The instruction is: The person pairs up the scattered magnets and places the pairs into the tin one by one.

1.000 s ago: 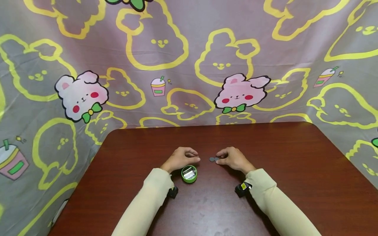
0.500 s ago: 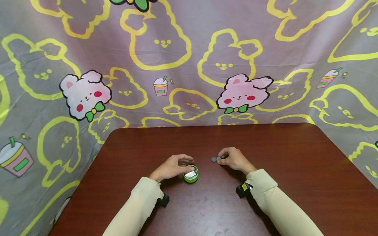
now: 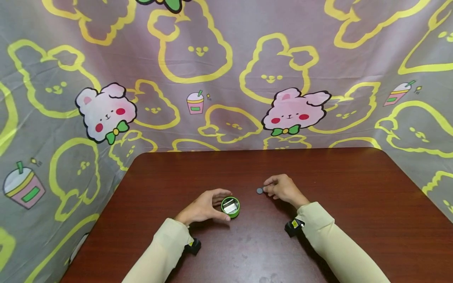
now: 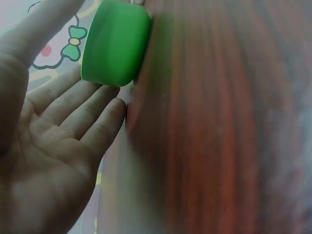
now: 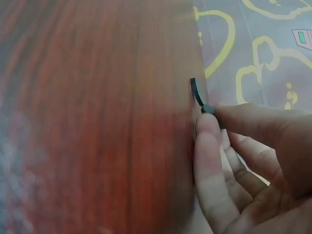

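1. Fingers of the left hand (image 3: pixel 203 206) lie fairly straight and spread, cupped loosely about the green tin (image 3: pixel 230 206); in the left wrist view the fingertips (image 4: pixel 105 105) reach the tin's side wall (image 4: pixel 114 44), the palm open and flat.
2. Thumb and forefinger of the right hand (image 3: pixel 283 188) pinch a small dark disc (image 3: pixel 260 190) by its edge; the right wrist view shows the disc (image 5: pixel 196 93) standing on its rim against the table (image 5: pixel 97 122), held at the fingertips (image 5: pixel 207 122), the other fingers curled under.
3. Green tin: it stands on the brown table (image 3: pixel 247 169) near the front middle, open side up, with something pale and shiny inside.
4. Dark disc: it sits to the right of the tin, apart from it, just off the tip of the right hand.
5. Both forearms wear cream sleeves (image 3: pixel 332 239), each with a small black device at the wrist.
6. Behind the table hangs a grey cloth (image 3: pixel 226 70) printed with yellow outlines and pink bears.
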The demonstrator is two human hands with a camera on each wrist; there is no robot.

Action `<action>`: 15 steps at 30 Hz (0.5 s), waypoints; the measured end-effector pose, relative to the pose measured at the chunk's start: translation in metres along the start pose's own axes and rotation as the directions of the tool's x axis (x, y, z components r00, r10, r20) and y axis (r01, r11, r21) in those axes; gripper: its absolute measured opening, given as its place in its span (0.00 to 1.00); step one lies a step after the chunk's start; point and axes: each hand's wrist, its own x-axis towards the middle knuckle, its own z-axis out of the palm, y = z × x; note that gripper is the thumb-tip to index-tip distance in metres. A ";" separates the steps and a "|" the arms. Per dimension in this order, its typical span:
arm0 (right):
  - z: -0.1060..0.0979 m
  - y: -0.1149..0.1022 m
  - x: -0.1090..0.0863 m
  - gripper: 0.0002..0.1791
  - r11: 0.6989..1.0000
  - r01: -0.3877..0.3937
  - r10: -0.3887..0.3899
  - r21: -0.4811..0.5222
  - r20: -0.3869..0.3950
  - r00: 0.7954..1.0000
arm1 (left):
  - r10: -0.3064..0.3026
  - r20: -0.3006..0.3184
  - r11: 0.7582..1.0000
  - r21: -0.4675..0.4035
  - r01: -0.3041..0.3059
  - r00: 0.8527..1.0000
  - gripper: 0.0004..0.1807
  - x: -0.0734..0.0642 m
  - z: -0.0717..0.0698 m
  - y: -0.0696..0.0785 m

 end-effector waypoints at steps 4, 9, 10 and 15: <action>-0.001 0.000 0.001 0.11 0.988 -0.023 0.018 0.153 0.037 0.999 | 0.002 -0.005 1.000 0.020 -0.002 1.000 0.41 -0.001 0.002 -0.001; -0.002 0.002 0.001 0.14 0.949 -0.069 0.043 0.307 0.091 0.995 | 0.010 -0.019 0.998 0.060 -0.009 1.000 0.41 -0.002 0.003 -0.001; -0.002 0.002 0.001 0.15 0.943 -0.076 0.045 0.325 0.101 0.994 | 0.013 -0.024 0.998 0.060 -0.012 1.000 0.41 -0.002 0.004 -0.001; -0.002 0.002 0.001 0.14 0.929 -0.092 0.046 0.359 0.136 0.990 | 0.017 -0.040 0.999 0.040 -0.016 0.999 0.39 -0.004 0.005 -0.003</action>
